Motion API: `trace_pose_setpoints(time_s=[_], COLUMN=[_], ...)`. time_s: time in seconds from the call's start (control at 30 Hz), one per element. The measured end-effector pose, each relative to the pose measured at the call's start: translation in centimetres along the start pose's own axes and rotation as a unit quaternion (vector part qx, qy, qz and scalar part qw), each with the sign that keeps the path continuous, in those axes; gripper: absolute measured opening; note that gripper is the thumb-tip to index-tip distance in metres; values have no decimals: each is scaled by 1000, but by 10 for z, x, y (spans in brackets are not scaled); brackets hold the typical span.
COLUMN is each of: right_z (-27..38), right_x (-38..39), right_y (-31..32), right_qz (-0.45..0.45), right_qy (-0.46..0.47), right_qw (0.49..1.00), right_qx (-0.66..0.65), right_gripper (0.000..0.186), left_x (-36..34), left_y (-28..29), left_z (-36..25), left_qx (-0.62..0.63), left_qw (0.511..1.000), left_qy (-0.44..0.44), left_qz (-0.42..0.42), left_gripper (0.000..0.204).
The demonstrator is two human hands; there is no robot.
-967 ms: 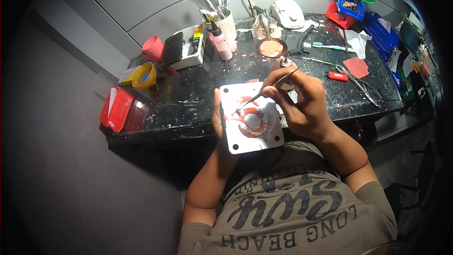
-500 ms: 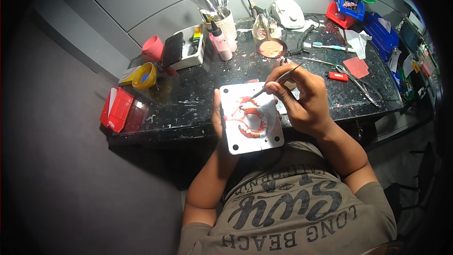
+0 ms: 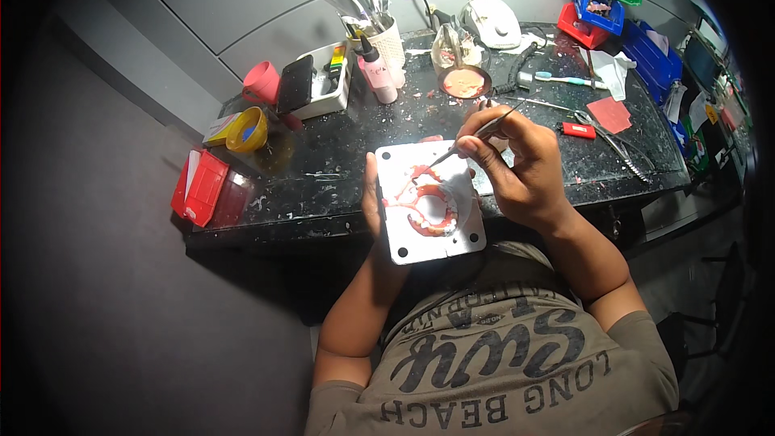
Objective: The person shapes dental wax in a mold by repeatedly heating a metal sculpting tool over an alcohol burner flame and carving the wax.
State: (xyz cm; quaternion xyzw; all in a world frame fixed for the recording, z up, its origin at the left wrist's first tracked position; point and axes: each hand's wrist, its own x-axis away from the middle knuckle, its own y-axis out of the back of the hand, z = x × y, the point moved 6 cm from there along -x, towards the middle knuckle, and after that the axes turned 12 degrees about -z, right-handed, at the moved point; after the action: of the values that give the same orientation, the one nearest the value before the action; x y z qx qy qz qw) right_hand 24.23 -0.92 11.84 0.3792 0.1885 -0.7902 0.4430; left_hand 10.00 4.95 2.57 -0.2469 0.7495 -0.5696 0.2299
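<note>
My left hand (image 3: 371, 195) supports a white square plaster block (image 3: 393, 230), probably a dental flask half, with dark holes showing in three corners. It is tilted toward me above the table's front edge, and most of that hand is hidden behind it. Set in its face are red wax denture forms (image 3: 432, 229) with pale teeth, one in an arch and one smaller piece farther up. My right hand (image 3: 523, 169) pinches a thin metal wax carver (image 3: 454, 150) like a pen. The carver's tip rests at or just over the upper red piece; contact is too small to tell.
Behind the block stand a pan of pink wax (image 3: 464, 82), a pink bottle (image 3: 377, 77) and a tool cup (image 3: 388, 44). To the right lie a red lighter (image 3: 578, 131), a toothbrush (image 3: 565, 80) and a pink wax sheet (image 3: 609, 115). A yellow bowl (image 3: 247, 131) and red bin (image 3: 207, 187) sit left.
The carver's tip has shifted very slightly over the upper red piece, along with small movement of my right fingers. The block and my left hand stay in place.
</note>
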Motion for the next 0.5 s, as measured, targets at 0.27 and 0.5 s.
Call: trace_pose_setpoints(time_s=[0.27,0.5], right_z=[8,-2], right_x=[1,0], right_y=[-3,0], right_qz=[15,-11], right_qy=[-13,-12], right_qw=[1000,1000], right_qx=[-17,-1], right_gripper=[10,9], left_x=[2,1], left_y=[7,1], left_z=[-3,0], left_qx=[6,10], left_qw=[1000,1000], left_qy=[-14,-3], left_qz=[-23,-20], left_gripper=[91,90])
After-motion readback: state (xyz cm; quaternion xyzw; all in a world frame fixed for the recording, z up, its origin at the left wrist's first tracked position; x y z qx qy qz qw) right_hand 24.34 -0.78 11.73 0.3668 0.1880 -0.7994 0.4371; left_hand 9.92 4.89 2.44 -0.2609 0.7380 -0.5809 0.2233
